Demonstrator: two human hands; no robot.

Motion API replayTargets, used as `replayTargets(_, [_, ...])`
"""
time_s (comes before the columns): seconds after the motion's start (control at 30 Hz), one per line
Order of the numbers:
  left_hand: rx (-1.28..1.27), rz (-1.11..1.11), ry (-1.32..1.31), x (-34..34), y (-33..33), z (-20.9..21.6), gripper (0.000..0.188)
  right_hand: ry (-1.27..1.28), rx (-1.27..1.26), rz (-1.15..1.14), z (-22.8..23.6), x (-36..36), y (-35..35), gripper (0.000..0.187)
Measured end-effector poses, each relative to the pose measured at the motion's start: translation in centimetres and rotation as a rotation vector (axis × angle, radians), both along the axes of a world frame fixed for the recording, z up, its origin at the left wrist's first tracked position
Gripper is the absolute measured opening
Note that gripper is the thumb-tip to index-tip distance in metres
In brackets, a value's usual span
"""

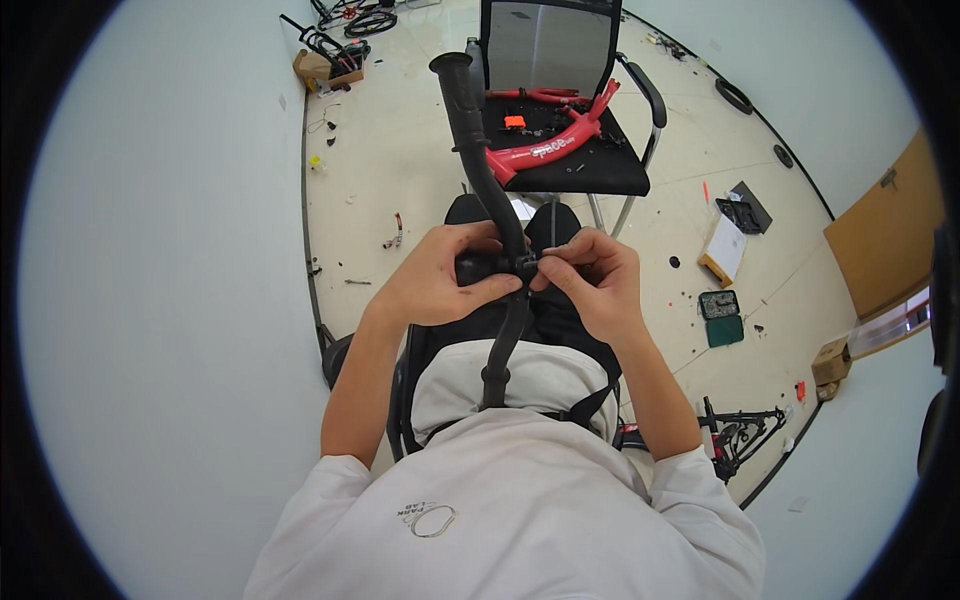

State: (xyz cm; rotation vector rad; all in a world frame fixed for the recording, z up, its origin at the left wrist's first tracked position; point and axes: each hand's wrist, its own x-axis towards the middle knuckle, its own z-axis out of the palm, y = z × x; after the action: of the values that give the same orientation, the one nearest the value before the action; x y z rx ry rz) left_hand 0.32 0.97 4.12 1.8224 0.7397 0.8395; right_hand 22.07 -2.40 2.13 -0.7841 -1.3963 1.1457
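A black bicycle handlebar [488,190] with rubber grips stands lengthwise over my lap, one end far, the other near my waist. My left hand [432,275] wraps round the black stem [480,267] at the bar's middle, its thumb lying against the bar. On the right side of the stem clamp [526,263], my right hand [597,280] is closed in a pinch. From its fingers a thin grey rod [553,225], seemingly a hex key, points away from me. Its tip at the clamp is hidden by the fingertips.
Ahead stands a black chair [610,178] bearing a red bicycle frame [550,148] and small parts. On the floor at right lie a green case [724,331], a white box [723,250] and a black frame part [745,435]. A carton with a fork [345,68] sits far left.
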Motion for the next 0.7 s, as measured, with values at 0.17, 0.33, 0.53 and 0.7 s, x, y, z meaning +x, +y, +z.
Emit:
replayTargets(0.17, [0.002, -0.012, 0.028, 0.1, 0.1, 0.0, 0.036, -0.023, 0.018, -0.056, -0.5, -0.3, -0.1, 0.009])
replayTargets(0.33, [0.042, -0.023, 0.014, 0.2, 0.3, -0.3, 0.038, -0.156, 0.149, -0.152, -1.1, -0.5, 0.2, 0.012])
replayTargets(0.53, [0.062, -0.014, 0.035, 0.3, -0.1, 0.1, 0.037, -0.254, 0.157, -0.200, -1.2, -0.5, 0.1, 0.016])
replayTargets(0.7, [0.076, -0.013, 0.025, 0.6, -0.5, 0.6, 0.036, -0.300, 0.223, -0.281, -1.2, -1.1, -0.3, 0.018])
